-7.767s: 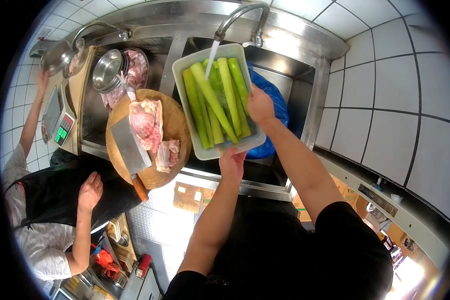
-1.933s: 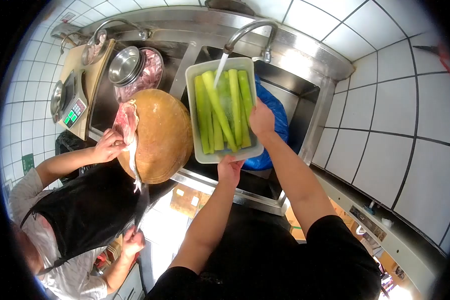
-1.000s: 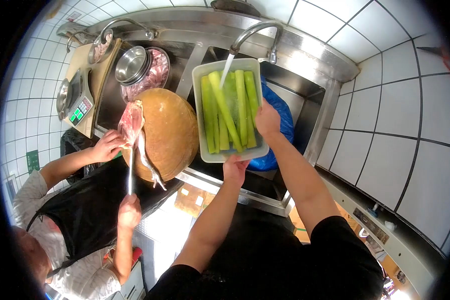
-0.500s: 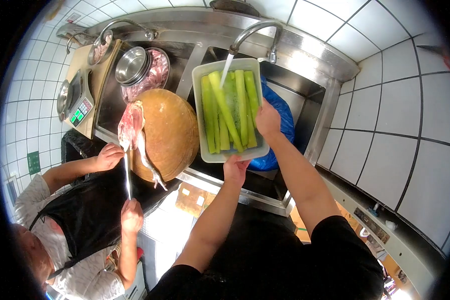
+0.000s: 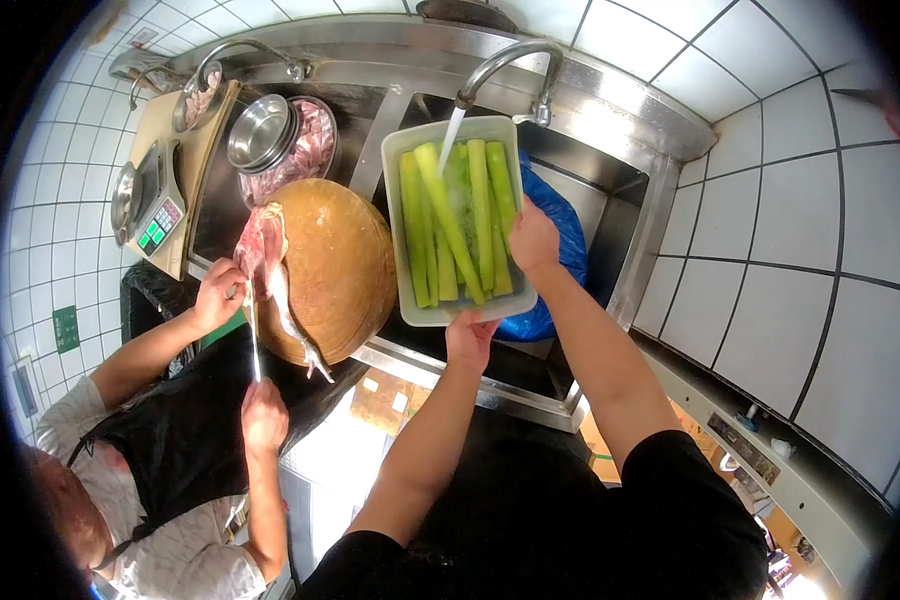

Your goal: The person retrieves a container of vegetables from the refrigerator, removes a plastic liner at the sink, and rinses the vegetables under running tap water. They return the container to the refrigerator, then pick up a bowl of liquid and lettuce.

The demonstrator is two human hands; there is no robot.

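Observation:
A translucent white plastic container point(image 5: 390, 232) is held between my hands over the right sink. My left hand point(image 5: 469, 342) grips its near rim from below, fingers partly hidden. On the right wall, my right hand point(image 5: 533, 240) is closed round the side near the lower corner. Inside lie several long peeled green stems point(image 5: 458, 225) that look like celtuce, with some water around them. A stream of water falls from the curved faucet point(image 5: 505, 52) onto the stems.
A blue plastic bag point(image 5: 560, 225) lies in the sink under the container. On my left, a co-worker's hands point(image 5: 218, 292) work with a knife point(image 5: 256, 350) on a poultry piece at a round wooden chopping block point(image 5: 342, 270). Beyond are metal bowls point(image 5: 260, 135), raw meat and a scale point(image 5: 160, 205).
My hands and the container stay almost in place, with water still running. The co-worker's hands and knife have shifted up towards the meat.

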